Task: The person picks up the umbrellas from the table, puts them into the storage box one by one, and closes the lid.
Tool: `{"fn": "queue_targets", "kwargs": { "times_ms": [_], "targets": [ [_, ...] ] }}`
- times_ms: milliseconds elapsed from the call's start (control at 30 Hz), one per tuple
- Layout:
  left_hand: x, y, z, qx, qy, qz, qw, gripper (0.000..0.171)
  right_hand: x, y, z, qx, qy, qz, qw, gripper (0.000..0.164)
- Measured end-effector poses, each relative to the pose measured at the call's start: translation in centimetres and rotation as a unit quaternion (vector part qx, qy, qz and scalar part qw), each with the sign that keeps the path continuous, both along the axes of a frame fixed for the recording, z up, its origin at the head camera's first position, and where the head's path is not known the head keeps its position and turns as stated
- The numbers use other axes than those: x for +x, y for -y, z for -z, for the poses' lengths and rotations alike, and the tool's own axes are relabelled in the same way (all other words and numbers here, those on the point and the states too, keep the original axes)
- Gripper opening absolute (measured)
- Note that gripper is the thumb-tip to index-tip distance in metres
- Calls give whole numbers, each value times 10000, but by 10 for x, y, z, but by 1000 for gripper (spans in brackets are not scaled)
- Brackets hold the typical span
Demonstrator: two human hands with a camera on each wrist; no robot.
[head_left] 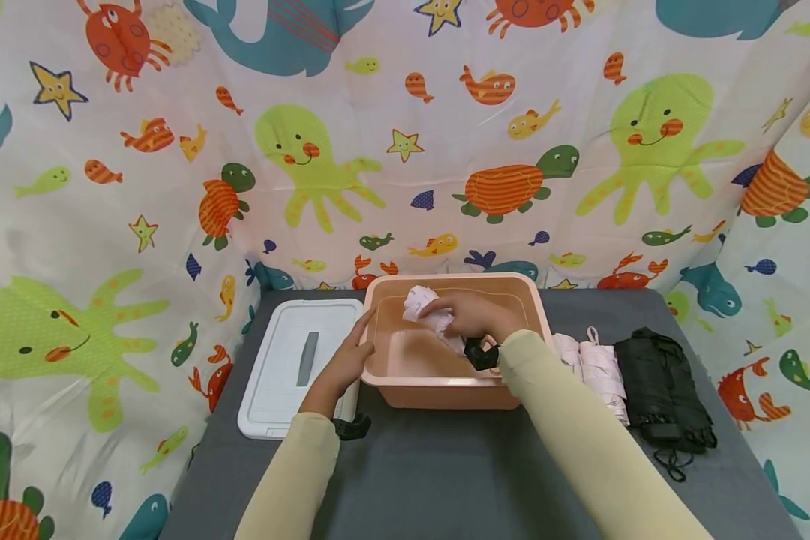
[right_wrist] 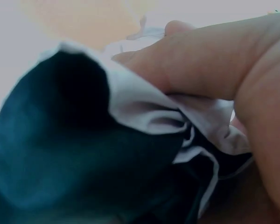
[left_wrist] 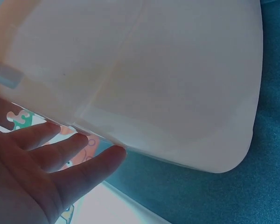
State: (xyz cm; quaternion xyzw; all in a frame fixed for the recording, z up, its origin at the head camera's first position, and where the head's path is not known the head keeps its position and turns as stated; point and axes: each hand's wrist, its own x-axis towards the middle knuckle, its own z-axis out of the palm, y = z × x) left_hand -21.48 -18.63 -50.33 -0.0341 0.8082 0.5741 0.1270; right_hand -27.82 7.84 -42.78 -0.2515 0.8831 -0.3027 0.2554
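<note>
A peach plastic bin [head_left: 405,367] stands on the grey table. Inside it, my right hand [head_left: 472,313] grips a pale pink folding umbrella [head_left: 418,301], its fabric loosely bunched. In the right wrist view, the umbrella's fabric [right_wrist: 135,102] has a dark inner side [right_wrist: 74,140], and my thumb and fingers press into its folds. My left hand [head_left: 344,367] touches the bin's left side with fingers spread and fairly straight. In the left wrist view those fingertips [left_wrist: 114,154] lie along the edge of the pale bin wall [left_wrist: 177,93].
Left of the bin lies a white lid [head_left: 277,375] with a grey handle. On the right, pink folded umbrellas [head_left: 602,371] lie beside black folded ones [head_left: 661,382] with a cord. A sea-animal curtain [head_left: 405,187] hangs behind and at both sides.
</note>
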Motion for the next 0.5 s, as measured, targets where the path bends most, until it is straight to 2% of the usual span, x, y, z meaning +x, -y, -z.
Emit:
{"fn": "queue_targets", "kwargs": {
  "times_ms": [100, 300, 500],
  "targets": [
    [1, 1, -3, 30, 77, 27, 10000, 72, -2, 5, 5, 44, 337, 135, 9993, 55],
    [-1, 2, -10, 133, 299, 212, 9992, 72, -8, 16, 14, 235, 289, 33, 9993, 54],
    [-2, 1, -5, 115, 299, 91, 9994, 72, -12, 26, 20, 205, 493, 75, 9985, 54]
  ]
}}
